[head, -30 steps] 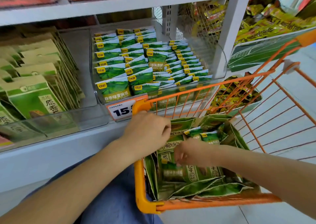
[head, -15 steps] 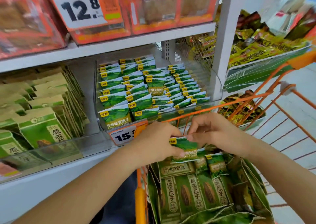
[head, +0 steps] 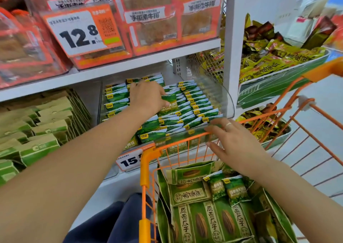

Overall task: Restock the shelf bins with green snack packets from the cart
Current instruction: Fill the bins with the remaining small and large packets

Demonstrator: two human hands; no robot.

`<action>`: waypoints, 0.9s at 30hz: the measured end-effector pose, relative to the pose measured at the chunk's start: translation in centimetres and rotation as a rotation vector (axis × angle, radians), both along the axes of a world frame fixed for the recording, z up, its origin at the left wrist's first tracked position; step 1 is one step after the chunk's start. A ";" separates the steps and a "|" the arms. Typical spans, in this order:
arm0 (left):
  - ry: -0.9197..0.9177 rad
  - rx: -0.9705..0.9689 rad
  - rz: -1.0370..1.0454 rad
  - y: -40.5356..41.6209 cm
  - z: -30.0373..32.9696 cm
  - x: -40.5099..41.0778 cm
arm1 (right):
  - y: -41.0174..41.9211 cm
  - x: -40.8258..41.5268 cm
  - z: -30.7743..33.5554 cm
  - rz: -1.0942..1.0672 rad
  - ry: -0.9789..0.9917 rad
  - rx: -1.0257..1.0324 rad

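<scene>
In the bin (head: 225,96) above the "15" tag (head: 130,161), the left hand (head: 146,98) holds a "Garlic Flavor" packet (head: 169,103); right hand (head: 233,140) loosely spread.

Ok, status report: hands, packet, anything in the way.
Left hand holds a green packet over the clear bin. Right hand open at the cart rim. Nothing in the way.

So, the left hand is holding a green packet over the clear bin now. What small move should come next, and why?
Probably lower the green packet into the rows in the clear bin and let go. The left hand already holds it right above the standing packets, while the right hand rests open on the cart rim, where more small packets wait.
</scene>
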State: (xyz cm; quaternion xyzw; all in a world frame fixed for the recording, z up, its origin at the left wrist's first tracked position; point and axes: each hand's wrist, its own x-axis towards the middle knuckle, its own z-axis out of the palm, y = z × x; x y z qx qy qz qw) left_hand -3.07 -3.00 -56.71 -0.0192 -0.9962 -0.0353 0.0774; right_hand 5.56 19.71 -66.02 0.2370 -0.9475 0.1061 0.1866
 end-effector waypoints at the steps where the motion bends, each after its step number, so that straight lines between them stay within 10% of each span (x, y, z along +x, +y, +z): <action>1: -0.016 -0.044 0.010 0.0 -0.4 -0.4 | 0.0 0.0 0.0 -0.001 0.000 0.002; 11: -0.153 -0.239 0.035 0.0 -1.0 -2.0 | 0.1 -0.6 -0.1 0.029 -0.006 0.023; 20: 0.209 0.209 -0.356 2.3 -3.1 12.2 | -0.4 0.5 2.2 0.098 -0.041 -0.297; 27: -0.207 0.094 -0.358 1.9 -9.4 14.4 | 1.3 0.3 -1.0 -0.091 -0.836 0.586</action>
